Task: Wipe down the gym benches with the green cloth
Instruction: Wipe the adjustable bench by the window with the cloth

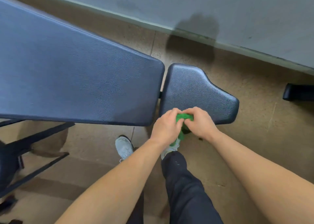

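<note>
Tan floor under a black bench (76,74); my left hand (165,126) and right hand (200,123) together bunch the cloth (184,117) at its seat pad (195,91).

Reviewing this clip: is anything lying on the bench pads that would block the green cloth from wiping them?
Nothing visible does. Both the left hand and right hand grip the bunched green cloth at the near edge of the small seat pad. That pad and the long back pad show bare surfaces.
</note>
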The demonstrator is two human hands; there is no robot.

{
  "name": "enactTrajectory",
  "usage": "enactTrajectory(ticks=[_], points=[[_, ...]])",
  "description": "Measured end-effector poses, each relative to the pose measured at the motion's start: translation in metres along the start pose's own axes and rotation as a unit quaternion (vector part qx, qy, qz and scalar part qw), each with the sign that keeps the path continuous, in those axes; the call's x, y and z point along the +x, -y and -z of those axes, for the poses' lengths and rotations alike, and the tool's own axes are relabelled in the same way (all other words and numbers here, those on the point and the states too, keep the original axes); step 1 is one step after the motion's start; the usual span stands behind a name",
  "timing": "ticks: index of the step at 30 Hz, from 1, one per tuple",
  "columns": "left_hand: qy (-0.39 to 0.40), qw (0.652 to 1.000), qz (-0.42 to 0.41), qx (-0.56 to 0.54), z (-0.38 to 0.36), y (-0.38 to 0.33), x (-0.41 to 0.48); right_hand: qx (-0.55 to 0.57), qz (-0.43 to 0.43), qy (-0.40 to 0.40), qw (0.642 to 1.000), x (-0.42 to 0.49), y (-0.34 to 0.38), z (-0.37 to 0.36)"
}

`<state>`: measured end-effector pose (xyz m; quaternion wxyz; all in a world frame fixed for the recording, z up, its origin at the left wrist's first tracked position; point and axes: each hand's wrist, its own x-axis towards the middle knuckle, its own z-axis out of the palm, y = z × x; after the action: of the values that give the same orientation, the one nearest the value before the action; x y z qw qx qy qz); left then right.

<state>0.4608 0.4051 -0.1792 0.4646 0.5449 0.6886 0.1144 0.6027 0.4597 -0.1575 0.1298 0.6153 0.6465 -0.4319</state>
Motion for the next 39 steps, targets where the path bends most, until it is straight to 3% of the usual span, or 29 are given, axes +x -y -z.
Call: enactTrajectory(ticks=[5,10,13,18,20,22,24,26,31,37,39], points=[[-0.104,0.972,0.12,-0.174,0.134,0.004,-0.038,0.232,-0.013,0.052,0.971,-0.015,0.12,0.019],[-0.042,0.975,0.135,-0.17,0.288,0.022,-0.098,0.328,0.03,0.164,0.93,-0.05,0.244,0.035],[-0.027,0.978,0.142,-0.149,0.358,0.032,-0.133,0.343,0.084,0.158,0.922,-0.071,0.313,0.047],[-0.113,0.956,0.152,-0.223,0.459,0.051,-0.182,0.389,0.101,0.116,0.908,-0.091,0.411,0.074],[-0.179,0.941,0.16,-0.239,0.496,0.055,-0.196,0.322,0.131,0.106,0.932,-0.089,0.441,0.088],[-0.243,0.927,0.167,-0.234,0.524,0.054,-0.2,0.16,0.197,0.113,0.961,-0.084,0.47,0.1],[-0.315,0.91,0.184,-0.196,0.549,0.051,-0.201,0.01,0.25,0.132,0.959,-0.083,0.509,0.11],[-0.369,0.902,0.189,-0.12,0.575,0.047,-0.197,-0.051,0.286,0.112,0.95,-0.079,0.549,0.117],[-0.487,0.844,0.214,-0.074,0.637,0.063,-0.205,-0.01,0.323,0.013,0.946,-0.073,0.647,0.122],[-0.632,0.715,0.3,0.017,0.686,0.112,-0.218,-0.007,0.46,-0.063,0.886,-0.06,0.767,0.08],[-0.622,0.72,0.308,-0.014,0.689,0.139,-0.218,-0.074,0.5,-0.073,0.86,-0.048,0.795,0.055]])
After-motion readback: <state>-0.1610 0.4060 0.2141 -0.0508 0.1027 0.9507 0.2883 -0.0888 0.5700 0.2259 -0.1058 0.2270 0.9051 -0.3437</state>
